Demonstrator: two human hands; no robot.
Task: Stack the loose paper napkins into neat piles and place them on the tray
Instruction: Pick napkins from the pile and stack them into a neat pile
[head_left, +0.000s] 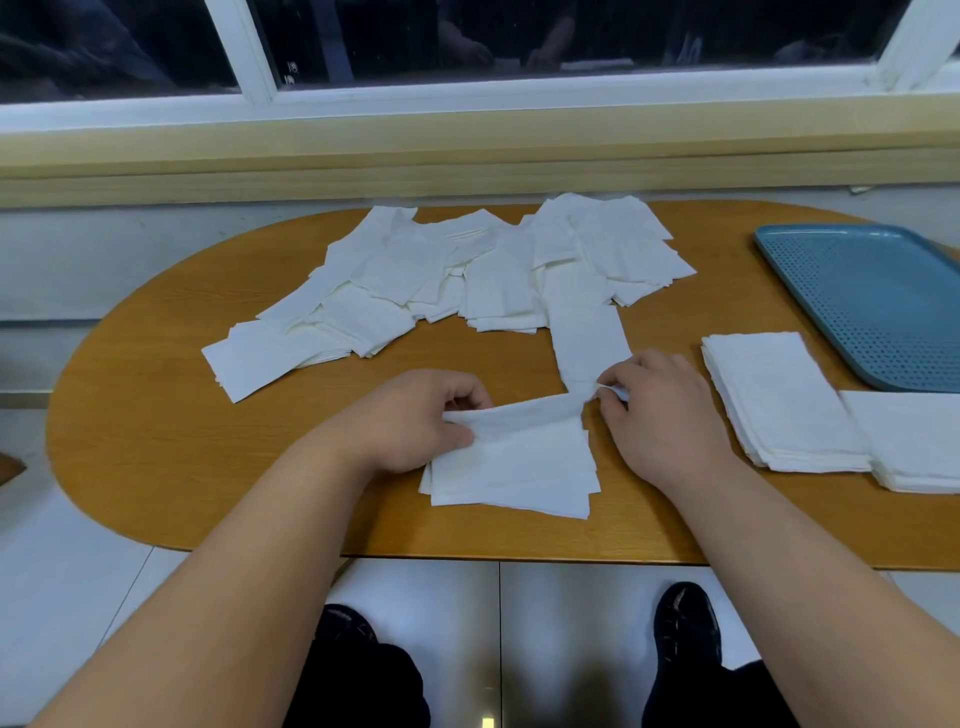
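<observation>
Napkin stacks (779, 400) lie just beside the blue tray (872, 301); left hand (410, 421) and right hand (660, 410) pinch one napkin (524, 415).

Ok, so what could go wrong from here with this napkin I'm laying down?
1. The small pile between your hands is already fanned at its edges, so the napkin pinched by your left hand and right hand may land crooked too.
2. A long loose napkin from the heap ends right at your right fingers and could get dragged along.
</observation>
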